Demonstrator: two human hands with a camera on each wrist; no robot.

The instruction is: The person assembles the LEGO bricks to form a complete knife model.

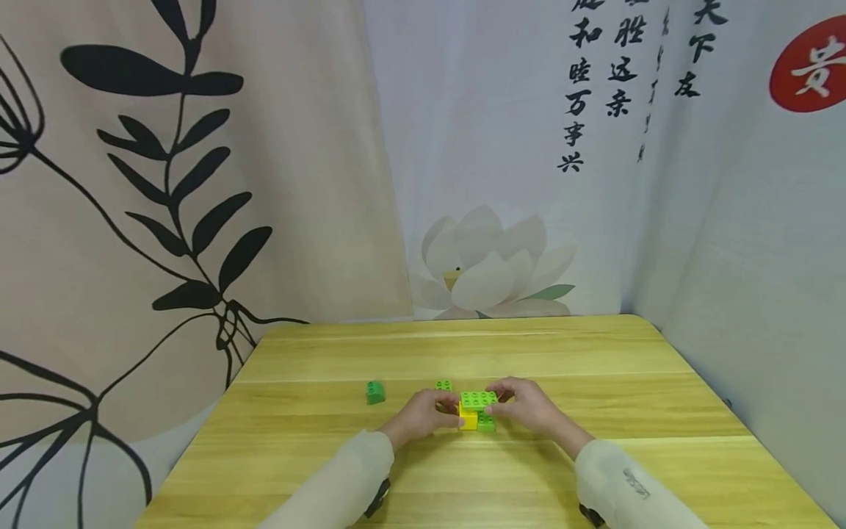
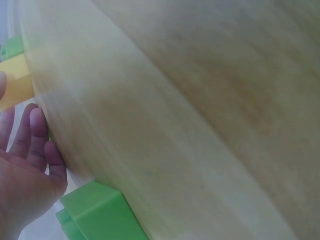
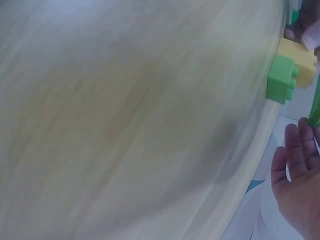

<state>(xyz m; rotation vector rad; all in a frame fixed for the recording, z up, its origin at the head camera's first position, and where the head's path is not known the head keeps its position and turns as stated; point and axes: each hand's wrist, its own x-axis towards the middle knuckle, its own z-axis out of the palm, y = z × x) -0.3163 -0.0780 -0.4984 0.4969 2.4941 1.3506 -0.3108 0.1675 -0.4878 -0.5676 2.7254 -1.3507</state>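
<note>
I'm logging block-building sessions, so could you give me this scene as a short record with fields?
Left hand: grips a yellow plastic block
Right hand: holds a light-green rectangular studded plastic block
Beneath held green piece: yellow block and a small green studded plastic block, side by side
Held green piece attached: cannot tell
Lying apart: dark-green plastic block; bright-green studded plastic block beyond left hand
Surface: yellowish wood-grain table

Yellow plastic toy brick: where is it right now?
In the head view, the yellow plastic toy brick sits below and slightly right of centre, pinched by the left hand, with a small bright-green plastic brick directly to its right.
</note>
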